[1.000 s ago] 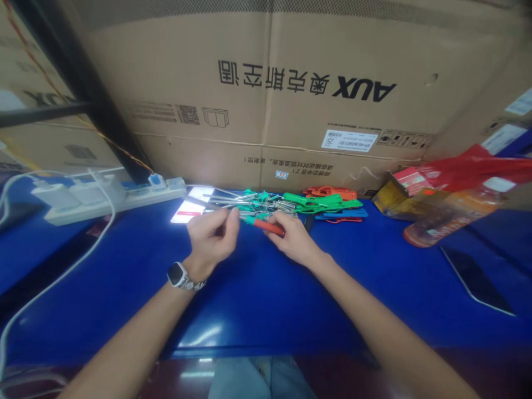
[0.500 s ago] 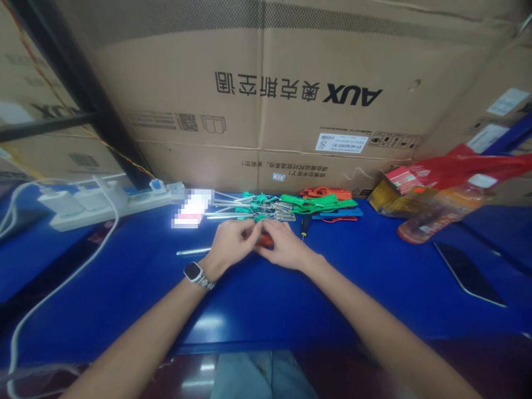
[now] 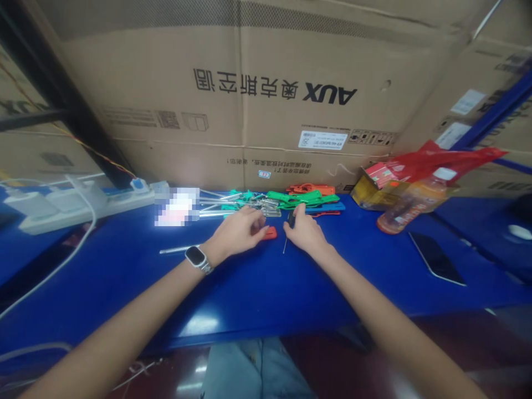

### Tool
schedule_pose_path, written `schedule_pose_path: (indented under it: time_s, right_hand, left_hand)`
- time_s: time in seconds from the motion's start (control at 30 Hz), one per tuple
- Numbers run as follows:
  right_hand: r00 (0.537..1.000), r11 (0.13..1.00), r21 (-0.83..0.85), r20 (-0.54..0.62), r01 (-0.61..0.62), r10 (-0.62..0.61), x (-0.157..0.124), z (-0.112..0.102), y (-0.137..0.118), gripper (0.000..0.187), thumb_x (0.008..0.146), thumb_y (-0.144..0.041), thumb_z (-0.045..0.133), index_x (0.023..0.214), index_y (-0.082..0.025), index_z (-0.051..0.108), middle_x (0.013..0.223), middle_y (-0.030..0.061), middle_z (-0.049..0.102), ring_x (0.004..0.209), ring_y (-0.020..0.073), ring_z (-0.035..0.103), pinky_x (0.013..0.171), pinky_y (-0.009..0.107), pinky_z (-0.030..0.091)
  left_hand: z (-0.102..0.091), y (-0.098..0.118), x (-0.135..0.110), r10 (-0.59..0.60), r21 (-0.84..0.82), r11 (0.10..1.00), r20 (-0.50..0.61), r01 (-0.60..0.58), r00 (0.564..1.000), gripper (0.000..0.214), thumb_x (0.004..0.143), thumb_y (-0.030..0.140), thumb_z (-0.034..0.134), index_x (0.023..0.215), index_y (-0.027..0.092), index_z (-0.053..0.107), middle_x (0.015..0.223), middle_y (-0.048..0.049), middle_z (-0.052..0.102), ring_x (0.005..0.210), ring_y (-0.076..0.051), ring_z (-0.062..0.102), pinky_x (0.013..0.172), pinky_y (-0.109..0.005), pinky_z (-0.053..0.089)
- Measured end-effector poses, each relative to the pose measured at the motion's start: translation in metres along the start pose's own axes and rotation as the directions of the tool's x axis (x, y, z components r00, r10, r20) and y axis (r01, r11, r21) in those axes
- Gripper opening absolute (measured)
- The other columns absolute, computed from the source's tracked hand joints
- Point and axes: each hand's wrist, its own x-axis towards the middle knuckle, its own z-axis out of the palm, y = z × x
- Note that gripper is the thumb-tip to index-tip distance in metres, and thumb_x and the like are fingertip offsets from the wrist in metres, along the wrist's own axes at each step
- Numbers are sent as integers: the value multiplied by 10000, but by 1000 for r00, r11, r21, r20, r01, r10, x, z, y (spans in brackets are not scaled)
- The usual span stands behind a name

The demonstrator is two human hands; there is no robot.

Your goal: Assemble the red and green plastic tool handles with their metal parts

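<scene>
My left hand is closed on an orange-red plastic piece, whose right end sticks out past the fingertips. To its right, my right hand grips the black handle of a small screwdriver; the thin shaft points down toward the table. Partly behind my left wrist lies a thin metal rod. Just beyond both hands are a heap of silver rods with teal ends and a stack of green plastic pieces. The stack also has orange, blue and red pieces.
A large cardboard box stands behind the blue table. On the left are a white power strip and a pixelated bright patch. On the right are an orange drink bottle, an opened yellow box and a phone.
My right hand has left the orange-red piece, moved right and taken hold of the screwdriver. My left hand still holds the piece. The camera view has shifted to the right.
</scene>
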Motion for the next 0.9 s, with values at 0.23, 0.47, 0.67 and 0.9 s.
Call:
schedule_pose_path:
  time_s: [0.23, 0.47, 0.67, 0.9]
  right_hand:
    - [998, 762, 647, -61, 16, 32, 7, 4, 1, 446, 726, -316, 647, 1109, -226, 437, 535, -74, 580, 488, 177, 567, 508, 253, 413]
    - [972, 59, 978, 208, -202, -111, 23, -1, -45, 487, 615, -379, 810, 993, -183, 575, 660, 10, 684, 411, 64, 442, 333, 161, 225]
    - [981, 156, 982, -75, 104, -177, 42, 22, -64, 358, 669, -455, 777, 756, -207, 533, 645, -27, 639, 466, 112, 578, 424, 245, 512]
    - [936, 304, 890, -289, 341, -202, 35, 41, -49, 255, 846, -431, 636, 909, -230, 492, 751, -6, 656, 585, 149, 661, 587, 309, 589]
  left_hand:
    - [6, -15, -2, 18, 23, 999, 186, -23, 982, 319, 871, 462, 659, 1034, 188, 659, 1056, -81, 660, 974, -260, 605, 843, -373, 454]
    - [-16, -36, -22, -103, -140, 983, 108, 117, 989, 358, 792, 529, 719, 900, 191, 679, 905, -48, 716, 829, -215, 643, 772, -336, 479]
    - [-22, -51, -21, -161, -160, 974, -10, 158, 987, 154, 888, 316, 590, 837, 191, 663, 829, -27, 703, 781, -180, 631, 727, -303, 459]
    - [-16, -52, -21, -180, -88, 980, 14, 181, 984, 175, 922, 288, 529, 845, 202, 661, 833, -27, 696, 783, -197, 608, 710, -312, 421]
